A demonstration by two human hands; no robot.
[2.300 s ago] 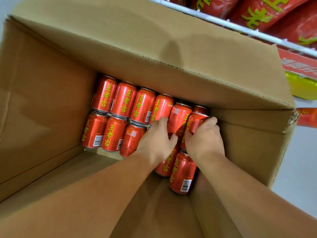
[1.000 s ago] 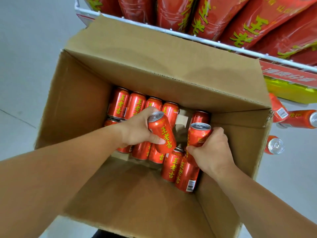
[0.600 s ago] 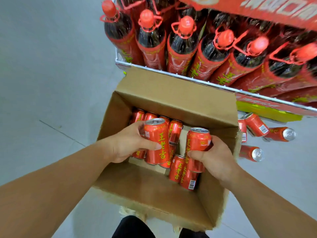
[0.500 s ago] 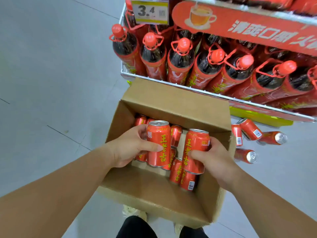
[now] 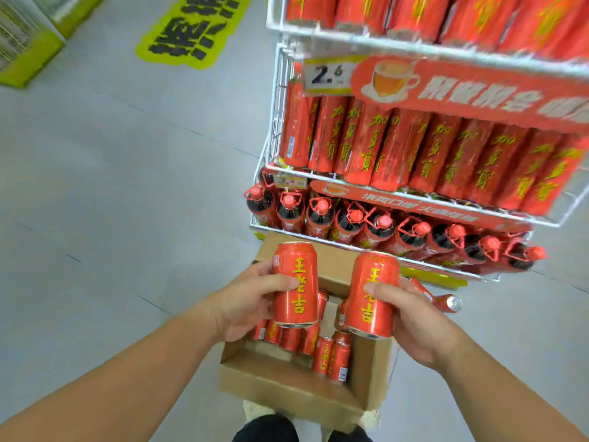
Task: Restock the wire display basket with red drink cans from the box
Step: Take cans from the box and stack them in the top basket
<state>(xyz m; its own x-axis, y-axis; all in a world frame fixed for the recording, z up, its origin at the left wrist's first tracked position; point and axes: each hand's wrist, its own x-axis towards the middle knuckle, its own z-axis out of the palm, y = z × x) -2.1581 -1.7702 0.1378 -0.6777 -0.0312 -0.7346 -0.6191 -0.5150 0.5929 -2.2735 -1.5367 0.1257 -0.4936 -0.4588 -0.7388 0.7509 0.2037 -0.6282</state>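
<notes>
My left hand (image 5: pixel 245 306) grips an upright red can (image 5: pixel 295 283) with yellow characters. My right hand (image 5: pixel 414 323) grips a second red can (image 5: pixel 371 295), tilted slightly. Both cans are held high above the open cardboard box (image 5: pixel 287 384) on the floor, which holds several more red cans (image 5: pixel 331 358) lying on their sides. In front stands the white wire display rack (image 5: pixel 277 122). Its middle basket holds a row of tall red cans (image 5: pixel 395 148).
The bottom tier holds dark bottles with red caps (image 5: pixel 350 218). The top basket (image 5: pixel 414 14) holds red packs. A loose can (image 5: pixel 446 303) lies on the grey floor right of the box. A yellow floor sticker (image 5: pixel 191 30) lies far left. My feet are under the box's near edge.
Both hands lifted a can each out of the box and raised them well above it. The view rose from inside the box to the rack's middle and top baskets.
</notes>
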